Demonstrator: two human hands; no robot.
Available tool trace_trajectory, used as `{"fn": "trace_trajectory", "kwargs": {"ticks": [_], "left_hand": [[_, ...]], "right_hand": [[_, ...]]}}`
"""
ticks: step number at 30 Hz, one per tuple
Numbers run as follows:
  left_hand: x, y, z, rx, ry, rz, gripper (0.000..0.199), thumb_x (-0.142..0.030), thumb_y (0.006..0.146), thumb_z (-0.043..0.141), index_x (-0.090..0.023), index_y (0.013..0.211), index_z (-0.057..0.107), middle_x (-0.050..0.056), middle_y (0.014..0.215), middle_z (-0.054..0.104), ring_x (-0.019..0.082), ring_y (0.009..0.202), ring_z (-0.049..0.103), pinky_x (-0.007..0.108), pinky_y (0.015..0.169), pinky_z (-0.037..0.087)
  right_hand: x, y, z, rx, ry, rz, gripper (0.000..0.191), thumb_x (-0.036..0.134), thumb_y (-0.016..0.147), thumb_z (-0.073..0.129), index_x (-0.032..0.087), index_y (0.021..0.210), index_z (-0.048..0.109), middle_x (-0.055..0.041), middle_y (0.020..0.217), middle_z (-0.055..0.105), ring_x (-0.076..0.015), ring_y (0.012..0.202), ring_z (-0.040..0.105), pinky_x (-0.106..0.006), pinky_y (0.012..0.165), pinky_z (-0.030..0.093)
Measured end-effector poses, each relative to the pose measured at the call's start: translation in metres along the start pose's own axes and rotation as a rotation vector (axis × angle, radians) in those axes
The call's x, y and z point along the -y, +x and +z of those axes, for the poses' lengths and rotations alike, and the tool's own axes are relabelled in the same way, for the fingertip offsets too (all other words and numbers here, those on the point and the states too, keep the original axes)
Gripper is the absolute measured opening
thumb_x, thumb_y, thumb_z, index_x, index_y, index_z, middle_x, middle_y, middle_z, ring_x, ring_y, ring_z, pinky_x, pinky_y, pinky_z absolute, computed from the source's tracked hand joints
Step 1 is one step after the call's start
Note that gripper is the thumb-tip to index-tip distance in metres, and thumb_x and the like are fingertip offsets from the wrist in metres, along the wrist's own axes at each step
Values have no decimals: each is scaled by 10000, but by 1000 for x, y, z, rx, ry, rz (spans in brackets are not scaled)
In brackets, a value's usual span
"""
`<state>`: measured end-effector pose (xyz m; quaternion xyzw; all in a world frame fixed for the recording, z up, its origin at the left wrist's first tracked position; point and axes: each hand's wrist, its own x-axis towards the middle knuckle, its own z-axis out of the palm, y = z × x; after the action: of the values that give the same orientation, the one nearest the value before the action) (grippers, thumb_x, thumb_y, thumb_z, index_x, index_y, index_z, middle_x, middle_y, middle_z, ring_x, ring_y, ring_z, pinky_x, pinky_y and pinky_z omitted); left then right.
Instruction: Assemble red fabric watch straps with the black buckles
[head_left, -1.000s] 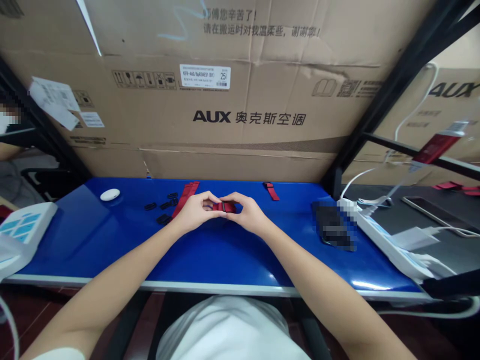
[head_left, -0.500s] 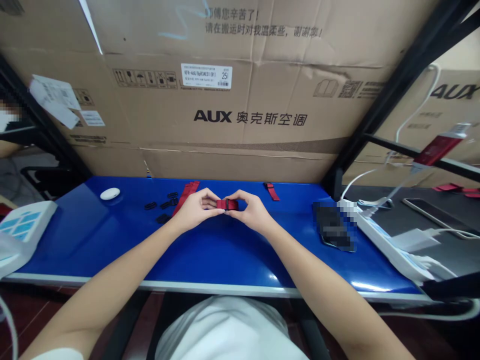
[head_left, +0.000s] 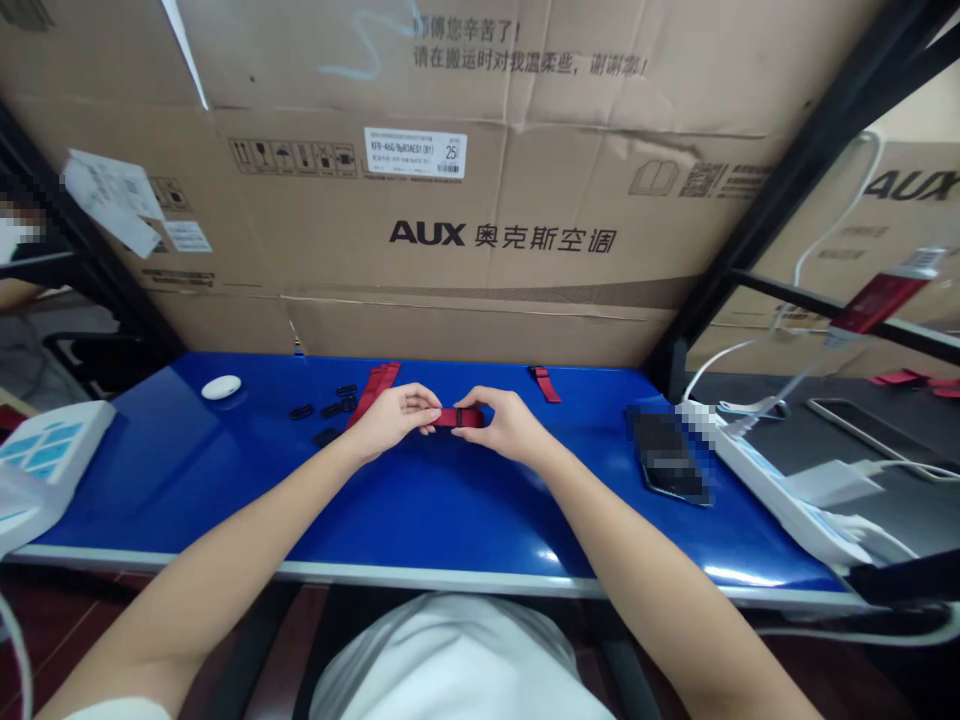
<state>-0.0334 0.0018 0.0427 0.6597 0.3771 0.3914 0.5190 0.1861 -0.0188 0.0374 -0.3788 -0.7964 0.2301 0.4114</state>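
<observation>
Counter (head_left: 450, 530): glossy blue top, pale grey front edge. Lying on it, left to right: white device with blue panels (head_left: 75, 480); white oval disc (head_left: 221, 387); small black buckles (head_left: 301, 411); red straps (head_left: 376, 386), beside these; short red strap (head_left: 547, 387), black-buckled, rear; dark flat object (head_left: 670, 455); white power strip (head_left: 772, 482), right edge.

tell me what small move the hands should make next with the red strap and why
Probably a gentle leftward pull by the left hand while the right hand steadies the black buckle: the left pinches the red strap to the buckle's left, red webbing shows on both sides of it, and the right grips there.
</observation>
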Motion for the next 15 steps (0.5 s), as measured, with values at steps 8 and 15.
{"fn": "trace_trajectory", "kwargs": {"ticks": [8,15], "left_hand": [[8,-1,-5,180,425,80,293,-400,807,663,-159,965,713,59,810,698,179,709,655,313,684,530],[20,-2,5,218,825,375,234,-325,869,620,-247,1052,742,94,1231,578,245,1147,544,420,1046,403]], "right_hand": [[-34,4,-11,138,-214,33,344,306,696,783,211,1019,711,-46,956,683,-199,875,613,-337,824,472],[-61,6,-6,47,-460,314,641,547,774,681,192,1299,587,-126,1360,557,-299,1268,480,-442,1055,384]]}}
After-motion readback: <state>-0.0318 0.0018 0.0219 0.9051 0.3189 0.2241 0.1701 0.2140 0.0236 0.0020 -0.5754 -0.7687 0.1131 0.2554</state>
